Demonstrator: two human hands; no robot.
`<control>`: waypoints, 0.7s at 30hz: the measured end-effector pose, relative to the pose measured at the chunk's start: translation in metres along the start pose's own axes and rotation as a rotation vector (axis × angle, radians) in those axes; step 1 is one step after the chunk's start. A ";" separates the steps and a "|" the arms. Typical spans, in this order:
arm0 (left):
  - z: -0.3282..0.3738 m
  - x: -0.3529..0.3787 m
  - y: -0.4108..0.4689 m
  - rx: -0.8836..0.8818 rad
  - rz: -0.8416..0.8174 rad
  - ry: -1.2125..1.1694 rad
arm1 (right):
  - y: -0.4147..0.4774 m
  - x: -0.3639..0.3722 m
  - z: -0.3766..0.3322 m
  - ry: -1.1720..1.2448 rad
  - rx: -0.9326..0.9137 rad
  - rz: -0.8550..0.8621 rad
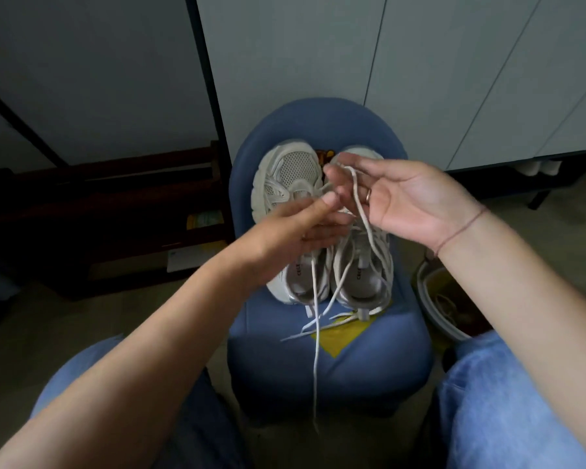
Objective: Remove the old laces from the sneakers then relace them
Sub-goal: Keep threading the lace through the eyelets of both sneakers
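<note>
Two pale grey sneakers stand side by side, toes away from me, on a small blue chair [329,367]. The left sneaker [290,177] shows its mesh toe; the right sneaker [362,275] is largely covered by my hands. My right hand [406,201] is raised palm up over the right sneaker with a white lace [361,204] draped across its fingers. My left hand [298,228] reaches in beside it, thumb and fingers pinching at the lace near the tongues. Loose lace ends [315,333] trail down over the seat's front edge.
A dark low wooden shelf [115,211] stands to the left with a yellow packet on it. Pale cabinet doors [386,62] rise behind the chair. A grey bin [444,299] sits on the floor to the right. My knees in blue jeans [508,407] flank the chair.
</note>
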State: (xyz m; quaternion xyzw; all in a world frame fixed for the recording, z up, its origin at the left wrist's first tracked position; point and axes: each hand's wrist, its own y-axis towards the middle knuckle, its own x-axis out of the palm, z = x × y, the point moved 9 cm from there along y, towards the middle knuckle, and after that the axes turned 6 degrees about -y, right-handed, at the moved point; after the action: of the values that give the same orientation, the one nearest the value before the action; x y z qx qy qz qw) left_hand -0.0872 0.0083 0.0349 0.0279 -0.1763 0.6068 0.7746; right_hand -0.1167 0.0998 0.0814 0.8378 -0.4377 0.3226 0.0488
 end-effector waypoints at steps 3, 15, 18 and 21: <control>-0.012 0.033 -0.007 -0.021 -0.180 0.028 | -0.008 0.012 0.000 0.070 -0.027 -0.057; 0.006 0.008 -0.012 0.111 -0.027 0.199 | -0.008 -0.013 0.020 -0.919 -0.032 0.170; 0.003 0.006 -0.012 0.075 -0.039 0.264 | -0.006 -0.002 0.018 -0.806 -0.200 0.220; 0.005 0.001 -0.012 0.067 -0.035 0.275 | -0.004 -0.010 0.007 -0.756 -0.272 0.296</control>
State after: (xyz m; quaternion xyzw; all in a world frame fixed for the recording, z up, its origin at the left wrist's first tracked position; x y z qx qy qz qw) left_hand -0.0762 0.0052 0.0418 -0.0266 -0.0476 0.5970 0.8004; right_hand -0.1148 0.1066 0.0710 0.8113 -0.5788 -0.0644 -0.0517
